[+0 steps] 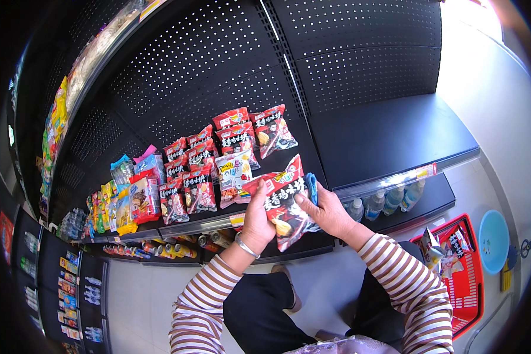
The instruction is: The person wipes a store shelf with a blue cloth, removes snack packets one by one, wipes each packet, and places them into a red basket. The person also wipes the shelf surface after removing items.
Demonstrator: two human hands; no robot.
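Between my two hands is a red and black snack bag (285, 208), tilted, in front of the shelf edge. My left hand (259, 217) grips its left side, thumb on the front. A blue cloth (311, 188) is bunched in my right hand (329, 210), which presses against the bag's right side. Just behind, a white snack bag (233, 175) stands on the black shelf. Rows of matching red and black bags (199, 188) stand to its left, and more (274, 130) stand farther back.
Bottles (385, 203) and cans (177, 250) line the lower shelf. A red shopping basket (467, 287) holding snack bags sits on the floor at right, beside a light blue basin (494, 241). Other packaged snacks (144, 199) fill the shelf's left part. A black perforated back panel (194, 66) rises behind.
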